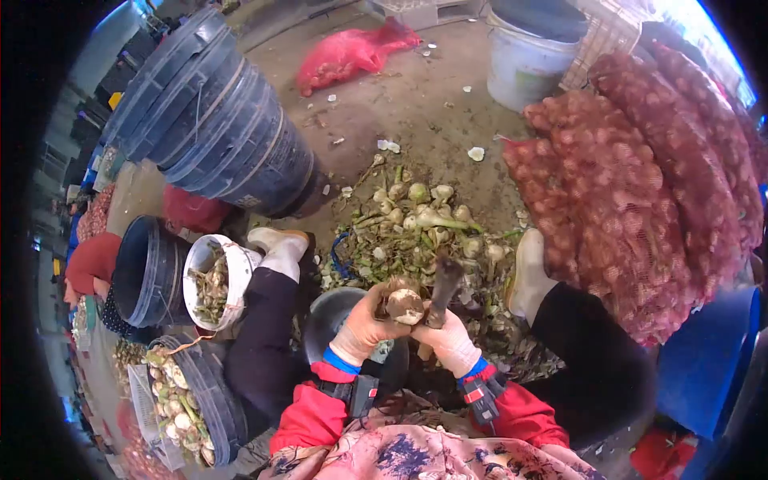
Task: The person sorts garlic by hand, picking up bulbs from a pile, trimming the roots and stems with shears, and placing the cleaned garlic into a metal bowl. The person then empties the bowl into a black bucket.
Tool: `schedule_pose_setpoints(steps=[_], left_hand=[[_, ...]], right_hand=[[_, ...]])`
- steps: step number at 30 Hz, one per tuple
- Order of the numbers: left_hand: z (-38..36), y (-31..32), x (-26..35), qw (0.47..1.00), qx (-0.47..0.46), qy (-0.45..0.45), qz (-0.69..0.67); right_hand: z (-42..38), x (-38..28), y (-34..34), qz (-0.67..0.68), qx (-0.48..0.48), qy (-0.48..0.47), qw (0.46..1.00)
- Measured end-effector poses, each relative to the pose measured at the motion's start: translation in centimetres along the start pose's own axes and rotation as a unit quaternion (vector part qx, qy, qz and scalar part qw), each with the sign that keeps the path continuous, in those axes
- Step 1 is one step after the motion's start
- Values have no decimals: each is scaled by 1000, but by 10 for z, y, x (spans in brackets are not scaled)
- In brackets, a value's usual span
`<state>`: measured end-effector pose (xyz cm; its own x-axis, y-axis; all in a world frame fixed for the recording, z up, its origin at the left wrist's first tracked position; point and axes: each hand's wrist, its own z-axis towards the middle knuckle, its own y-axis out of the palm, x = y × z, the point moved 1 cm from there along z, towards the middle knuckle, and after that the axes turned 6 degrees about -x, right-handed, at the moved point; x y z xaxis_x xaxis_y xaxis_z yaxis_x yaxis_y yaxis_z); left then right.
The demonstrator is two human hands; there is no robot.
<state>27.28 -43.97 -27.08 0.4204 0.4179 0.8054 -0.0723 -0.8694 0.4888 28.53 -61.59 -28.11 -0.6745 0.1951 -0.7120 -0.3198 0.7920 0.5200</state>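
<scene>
In the head view, my left hand (365,326) is closed around a garlic bulb (406,306), its pale cut face turned up. Beside it, my right hand (450,340) grips a dark, broad-ended hand tool (445,286) that points upward; a glove covers each hand. The tool's exact kind is unclear. Under my hands sits a dark basin (326,308), partly hidden by my left hand. On the ground just beyond lies a heap of garlic bulbs (420,212) with stems and loose peelings.
Stacked dark buckets (232,120) lean at left. Nearby stand a white bucket (232,268) of trimmings and a tipped dark bucket (212,384) with garlic. Full red mesh sacks (616,208) line the right. Farther back are a pink sack (352,58) and a large white bucket (528,68).
</scene>
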Motion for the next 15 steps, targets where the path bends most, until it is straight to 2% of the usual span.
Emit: schedule_pose_setpoints(steps=[2,3,4,5,6,7,8,10,11,12,14,15], left_hand=[[-13,0,-3,984,29,75,158],[-18,2,0,977,42,77,197],[-24,2,0,976,41,79,199],[-30,1,-2,971,71,98,208],[-35,0,-3,964,100,118,216],[-38,-2,-2,960,87,121,238],[-41,-3,-1,960,86,122,239],[-47,-3,2,903,65,137,403],[-45,6,-5,987,-19,148,-51],[-46,3,-7,988,-19,147,-50],[-48,-1,-8,972,19,60,-225],[-54,4,-1,995,44,87,13]], right_hand=[[-2,-1,9,-37,-38,-51,997],[22,45,-10,-60,-38,-122,990],[17,43,-10,-59,-39,-125,990],[10,35,-13,-218,7,-139,966],[2,21,-10,-370,54,-149,915],[-7,7,-5,-471,69,-182,860],[-11,2,-2,-471,70,-183,860],[-17,0,5,-550,46,-185,814],[-17,2,9,-578,36,-203,790],[-18,3,12,-577,37,-203,791],[-22,3,18,-618,1,-217,755],[-19,5,16,-632,-5,-223,742]])
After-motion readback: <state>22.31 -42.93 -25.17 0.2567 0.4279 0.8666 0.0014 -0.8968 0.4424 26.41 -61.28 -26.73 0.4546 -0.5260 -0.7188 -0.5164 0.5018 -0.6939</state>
